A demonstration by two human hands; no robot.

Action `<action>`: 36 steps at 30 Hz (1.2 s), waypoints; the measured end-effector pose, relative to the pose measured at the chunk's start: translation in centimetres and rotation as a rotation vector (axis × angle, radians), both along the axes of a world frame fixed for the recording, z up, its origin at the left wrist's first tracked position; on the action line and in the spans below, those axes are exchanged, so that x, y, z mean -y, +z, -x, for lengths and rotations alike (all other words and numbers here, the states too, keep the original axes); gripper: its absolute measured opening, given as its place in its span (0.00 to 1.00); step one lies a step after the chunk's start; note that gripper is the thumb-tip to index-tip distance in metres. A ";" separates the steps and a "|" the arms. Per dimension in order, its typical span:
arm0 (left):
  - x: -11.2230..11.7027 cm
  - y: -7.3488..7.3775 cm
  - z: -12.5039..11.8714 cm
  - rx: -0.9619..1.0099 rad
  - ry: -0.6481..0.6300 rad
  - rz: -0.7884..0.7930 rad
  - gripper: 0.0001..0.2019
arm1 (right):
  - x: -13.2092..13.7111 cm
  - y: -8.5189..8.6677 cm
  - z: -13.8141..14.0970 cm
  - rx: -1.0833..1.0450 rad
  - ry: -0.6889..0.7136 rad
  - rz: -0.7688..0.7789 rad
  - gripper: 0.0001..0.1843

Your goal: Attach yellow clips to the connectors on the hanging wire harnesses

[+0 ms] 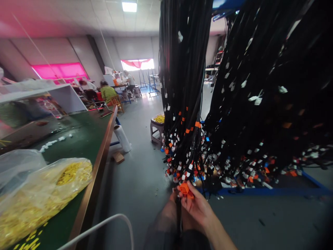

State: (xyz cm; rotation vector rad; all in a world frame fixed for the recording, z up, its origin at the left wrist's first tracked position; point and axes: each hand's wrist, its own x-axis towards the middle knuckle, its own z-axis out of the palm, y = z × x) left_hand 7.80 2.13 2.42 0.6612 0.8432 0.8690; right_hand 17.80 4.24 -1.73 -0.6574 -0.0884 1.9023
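My right hand (195,207) reaches up from the lower edge and is closed on an orange plastic connector (184,189). Thumb and fingers pinch it from both sides. Just beyond hangs a thick bundle of black cables (183,69), with white, orange and blue connectors (182,166) crowded at its lower ends. Whether a cable runs into the held connector is hard to make out. I cannot make out my left hand; blurred, skin-toned shapes that look like my legs (166,213) lie beside and below the right hand.
More black cables (260,104) hang at right above a blue-edged frame (260,191). At left, a green-topped table (85,130) bears a clear bag of yellow pieces (39,205). A stool (155,130) with yellow pieces and a film roll (122,139) stand ahead. Several people sit farther back.
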 end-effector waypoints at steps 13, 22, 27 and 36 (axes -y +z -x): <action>2.9 -1.9 2.8 -0.098 0.043 0.018 0.20 | 1.8 -0.6 0.0 -0.059 -0.079 0.010 0.10; 1.3 0.1 2.6 -0.842 0.145 -0.627 0.04 | 2.7 -0.7 2.1 0.110 -0.230 -0.063 0.16; 1.2 -0.2 3.1 -1.004 0.174 -0.776 0.05 | 2.8 -0.5 2.3 0.070 -0.205 -0.046 0.15; 1.0 -0.2 3.3 -1.013 0.120 -0.705 0.05 | 2.8 0.3 2.5 0.049 -0.238 -0.063 0.08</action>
